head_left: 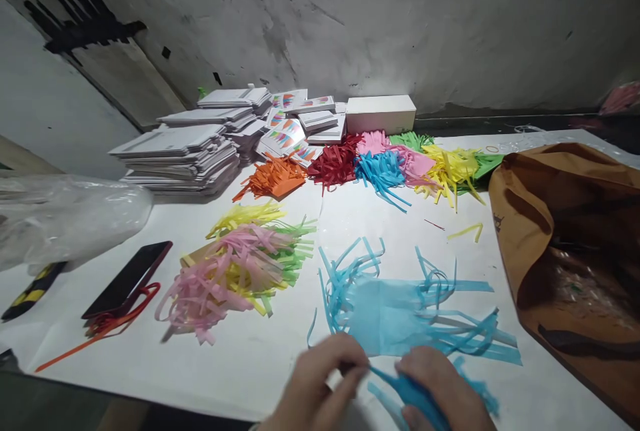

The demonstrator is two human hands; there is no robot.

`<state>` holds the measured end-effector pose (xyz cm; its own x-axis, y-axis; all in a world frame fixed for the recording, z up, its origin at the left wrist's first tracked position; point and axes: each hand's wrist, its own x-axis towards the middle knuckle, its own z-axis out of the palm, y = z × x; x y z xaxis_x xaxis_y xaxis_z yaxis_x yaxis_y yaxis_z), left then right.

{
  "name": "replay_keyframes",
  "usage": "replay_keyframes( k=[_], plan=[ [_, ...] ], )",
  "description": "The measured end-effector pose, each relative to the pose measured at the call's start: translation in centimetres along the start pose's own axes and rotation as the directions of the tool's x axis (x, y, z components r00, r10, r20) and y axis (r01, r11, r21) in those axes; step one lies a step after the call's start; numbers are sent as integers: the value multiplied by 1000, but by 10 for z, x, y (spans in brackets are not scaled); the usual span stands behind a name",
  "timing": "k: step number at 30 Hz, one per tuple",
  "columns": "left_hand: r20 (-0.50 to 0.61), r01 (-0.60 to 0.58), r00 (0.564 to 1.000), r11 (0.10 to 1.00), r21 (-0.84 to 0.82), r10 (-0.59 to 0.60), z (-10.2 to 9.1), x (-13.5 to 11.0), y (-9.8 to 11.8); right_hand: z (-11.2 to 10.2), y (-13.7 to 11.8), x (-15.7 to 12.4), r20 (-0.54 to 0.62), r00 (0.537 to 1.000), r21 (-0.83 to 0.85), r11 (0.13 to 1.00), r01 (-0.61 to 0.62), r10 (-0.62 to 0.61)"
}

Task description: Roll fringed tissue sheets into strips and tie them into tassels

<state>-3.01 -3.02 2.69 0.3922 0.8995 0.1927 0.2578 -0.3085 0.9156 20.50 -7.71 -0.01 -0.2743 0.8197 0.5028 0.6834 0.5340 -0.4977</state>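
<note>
Near the table's front edge, my left hand pinches the end of a blue tissue paper fringe between thumb and fingers. My right hand wraps round the same piece, which is bunched along its length; its lower part runs out of view at the bottom. Just beyond both hands lies a sheet of light blue tissue paper, spread flat with cut strips fanning out at its left and right ends. To the left rests a loose pile of pink, yellow and green fringed tissue paper.
Fringed bundles, such as a red one, line the back before a white box. White flat boxes are stacked at back left. A phone, a plastic bag and a yellow-black tool lie left; a brown bag stands right.
</note>
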Motion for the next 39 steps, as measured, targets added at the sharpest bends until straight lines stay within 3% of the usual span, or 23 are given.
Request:
replay_keyframes(
  k=[2, 3, 5, 6, 7, 8, 9, 11, 12, 13, 14, 15, 17, 19, 23, 26, 29, 32, 34, 36, 37, 39],
  plan=[
    [-272, 85, 956, 992, -92, -107, -43, 5, -4, -1, 8, -3, -12, 998, -47, 997, -65, 64],
    [-437, 85, 891, 991, -107, -123, -68, 9, -7, -1, 13, -5, -21, 998, -85, 994, -66, 64],
    [-709, 127, 686, 987, -101, -161, -113, 15, -16, 4, 23, -8, -18, 1000, -163, 987, -8, 5],
    [-805, 136, 580, 989, -52, -122, -128, 17, -21, 8, 27, -9, -7, 999, -204, 978, 38, -41],
    [-858, 169, 509, 985, 24, -66, -137, 17, -25, 13, 30, -10, 13, 996, -247, 965, 85, -85],
    [-876, 198, 483, 972, 129, 18, -138, 16, -28, 18, 33, -10, 33, 993, -288, 950, 121, -116],
    [-849, 209, 515, 942, 261, 121, -130, 14, -31, 24, 36, -11, 49, 988, -320, 935, 153, -145],
    [-624, 113, 723, 840, 531, 297, -94, 8, -33, 33, 41, -12, 62, 979, -355, 912, 204, -194],
    [-402, -24, 850, 786, 617, 341, -70, 5, -33, 36, 43, -13, 60, 975, -363, 905, 222, -215],
    [-131, -174, 937, 757, 629, 325, -43, 3, -33, 37, 45, -14, 52, 970, -368, 898, 240, -238],
    [133, -297, 952, 740, 604, 274, -18, 2, -34, 38, 46, -15, 48, 965, -374, 891, 258, -260],
    [308, -377, 922, 723, 579, 234, 3, 3, -34, 38, 47, -15, 44, 959, -381, 883, 274, -279],
    [460, -402, 880, 705, 585, 119, 32, 9, -37, 34, 48, -17, 47, 954, -395, 871, 291, -297],
    [460, -366, 887, 655, 661, 32, 38, 19, -42, 29, 47, -19, 53, 954, -400, 869, 291, -295],
    [346, -291, 938, 522, 802, -9, 15, 31, -58, 24, 45, -22, 54, 963, -401, 877, 263, -264],
    [353, -304, 936, 556, 773, 22, -2, 28, -60, 29, 44, -25, 60, 977, -413, 886, 212, -206],
    [356, -288, 934, 635, 717, 23, -6, 18, -47, 36, 45, -26, 37, 992, -389, 913, 123, -118],
    [375, -292, 927, 641, 709, 8, 3, 7, -31, 37, 44, -24, 4, 988, -355, 924, 146, -155],
    [437, -373, 898, 630, 681, 59, 16, 0, -28, 37, 41, -23, 13, 973, -341, 913, 222, -231],
    [468, -443, 873, 617, 650, 133, 31, -6, -33, 39, 39, -23, -27, 970, -318, 922, 222, -243],
    [454, -449, 876, 618, 645, 163, 36, -7, -38, 40, 38, -25, -66, 972, -297, 934, 198, -227],
    [338, -380, 921, 632, 676, 192, 35, -9, -52, 44, 38, -30, -98, 979, -251, 956, 152, -181]
  ],
)
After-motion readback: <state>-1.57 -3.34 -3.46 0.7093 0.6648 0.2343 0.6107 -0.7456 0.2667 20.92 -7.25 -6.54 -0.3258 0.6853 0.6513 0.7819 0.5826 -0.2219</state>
